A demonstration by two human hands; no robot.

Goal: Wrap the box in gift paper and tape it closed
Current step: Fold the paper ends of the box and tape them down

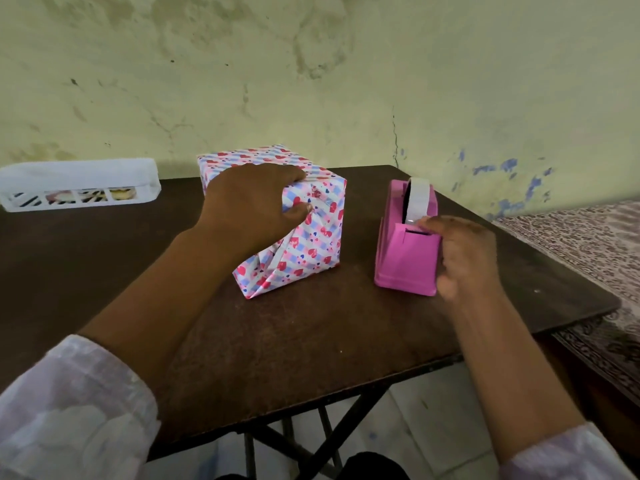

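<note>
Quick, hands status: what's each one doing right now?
Left hand: grips the wrapped box, thumb pressing the folded end flap.
Right hand: at the pink tape dispenser, fingertips on the tape end.

A white plastic basket (79,185) sits at the far left of the dark brown table (311,341) — near the cracked, pale green wall (311,81). A patterned cloth (588,258) lies off to the right.
</note>
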